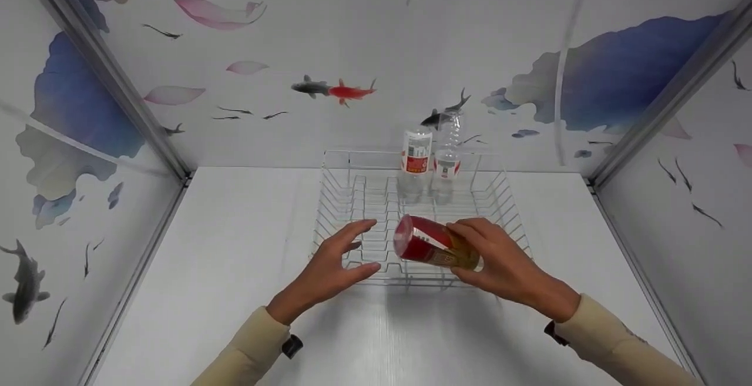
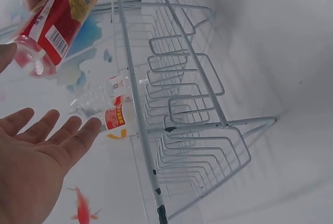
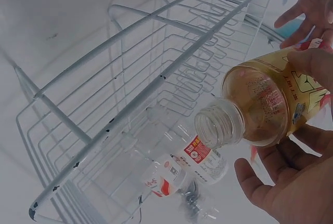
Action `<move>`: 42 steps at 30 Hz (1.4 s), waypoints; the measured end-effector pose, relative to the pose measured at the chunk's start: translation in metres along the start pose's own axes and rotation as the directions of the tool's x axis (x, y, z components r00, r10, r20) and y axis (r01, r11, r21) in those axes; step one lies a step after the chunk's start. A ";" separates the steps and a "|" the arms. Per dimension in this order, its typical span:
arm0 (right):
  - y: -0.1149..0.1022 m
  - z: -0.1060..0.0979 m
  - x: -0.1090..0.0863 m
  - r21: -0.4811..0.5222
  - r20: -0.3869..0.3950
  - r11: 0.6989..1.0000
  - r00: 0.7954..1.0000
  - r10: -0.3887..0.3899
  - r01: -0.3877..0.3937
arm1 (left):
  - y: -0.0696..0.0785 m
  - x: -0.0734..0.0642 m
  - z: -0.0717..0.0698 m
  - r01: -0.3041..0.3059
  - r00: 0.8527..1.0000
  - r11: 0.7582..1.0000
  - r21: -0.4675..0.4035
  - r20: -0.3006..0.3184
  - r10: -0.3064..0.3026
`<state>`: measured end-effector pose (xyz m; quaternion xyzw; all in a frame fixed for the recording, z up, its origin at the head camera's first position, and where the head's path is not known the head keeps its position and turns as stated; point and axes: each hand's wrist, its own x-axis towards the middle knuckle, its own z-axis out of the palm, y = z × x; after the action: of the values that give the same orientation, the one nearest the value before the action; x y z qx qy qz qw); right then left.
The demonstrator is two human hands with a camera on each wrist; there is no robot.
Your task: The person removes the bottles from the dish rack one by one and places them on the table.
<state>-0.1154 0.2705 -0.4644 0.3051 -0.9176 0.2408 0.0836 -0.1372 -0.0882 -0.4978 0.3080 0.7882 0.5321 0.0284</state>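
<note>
Item 1: red-and-gold bottle (image 1: pixel 432 242), one. It is held above the rack, tilted close to horizontal, with its base turned toward the left hand. Its mouth (image 3: pixel 213 125) is seen uncapped in the right wrist view; whether any liquid is contained cannot be told.

Item 2: right hand (image 1: pixel 499 257). The bottle is gripped by it around the gold end, between thumb and fingers.

Item 3: left hand (image 1: pixel 329 268). Nothing is held; the fingers and thumb are spread, near the bottle's base but apart from it.

Item 4: white wire rack (image 3: pixel 162 77), set on the white table (image 1: pixel 235 227). Dark chips are noted in its coating.

Item 5: clear bottles, two, placed side by side in the back part of the rack, one with a red-and-white label (image 1: pixel 416 160), the other with a smaller label (image 1: pixel 446 168). Which end is set downward cannot be told with certainty.

Hazards, as judged: the bottle could be dropped if the one-handed grip is loosened before support is given by the left hand. If it is lowered at this slant, it could be caught on the wire loops and tipped over. The clear bottles, apparently light, could be toppled if they are knocked. Any residue could be spilled through the uncapped mouth.
</note>
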 end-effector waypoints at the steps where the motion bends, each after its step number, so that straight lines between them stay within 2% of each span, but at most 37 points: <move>1: 0.000 0.000 0.001 -0.005 0.007 1.000 1.000 0.001 -0.001 | 0.000 0.000 0.001 0.005 1.000 1.000 -0.005 0.007 -0.005; 8: -0.003 0.001 0.003 -0.050 0.046 0.999 0.999 0.000 0.002 | -0.001 0.002 0.006 0.037 0.998 0.999 -0.033 0.059 -0.035; 20: -0.008 0.003 0.006 -0.137 0.062 0.987 0.995 -0.073 0.081 | -0.002 0.005 0.013 0.083 0.989 0.996 -0.031 0.124 -0.079; 29: -0.016 0.005 0.008 -0.171 0.088 0.981 0.993 -0.080 0.094 | 0.002 0.006 0.018 0.132 0.982 0.991 -0.034 0.138 -0.126; 36: -0.020 0.008 0.008 -0.220 0.085 0.965 0.989 -0.125 0.141 | 0.005 0.009 0.021 0.129 0.978 0.990 -0.052 0.173 -0.118; 42: -0.022 0.010 0.010 -0.241 0.082 0.954 0.983 -0.162 0.177 | 0.007 0.010 0.023 0.146 0.974 0.988 -0.048 0.183 -0.135</move>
<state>-0.1101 0.2450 -0.4619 0.3770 -0.9130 0.1068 0.1134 -0.1335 -0.0625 -0.4984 0.2970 0.7857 0.5225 0.1463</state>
